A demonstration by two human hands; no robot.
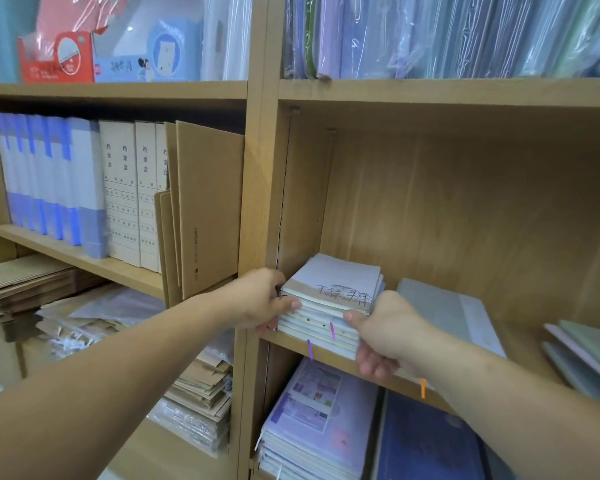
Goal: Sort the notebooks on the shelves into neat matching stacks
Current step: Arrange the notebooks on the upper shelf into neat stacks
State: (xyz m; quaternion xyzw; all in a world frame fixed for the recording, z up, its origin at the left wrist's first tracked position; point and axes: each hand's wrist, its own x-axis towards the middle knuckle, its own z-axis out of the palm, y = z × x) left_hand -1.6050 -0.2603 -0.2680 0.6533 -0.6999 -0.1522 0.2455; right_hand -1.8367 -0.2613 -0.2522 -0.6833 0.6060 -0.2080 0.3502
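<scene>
Location note: you stand before stock shelving, most likely a stationery shop or its storeroom. Evidence: the wooden shelf unit (262, 168) holds goods in multiples. Top right, plastic-wrapped folders (465, 36) packed upright. Left bay, identical blue-and-white file boxes (49, 178), beige archive boxes (129, 192) with printed spines, flat-folded cardboard boxes (208, 202). Above them, a red display carton (58, 58). In the right bay, a notebook stack (329, 299).

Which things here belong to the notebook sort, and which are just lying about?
Job: small notebook stack, gripped by left hand and right hand; grey notebook beside it; pastel notebooks far right; purple notebook stack underneath.
Lying about: archive boxes, blue-and-white folders, flat cardboard sheets, red box, kraft envelopes.
</scene>
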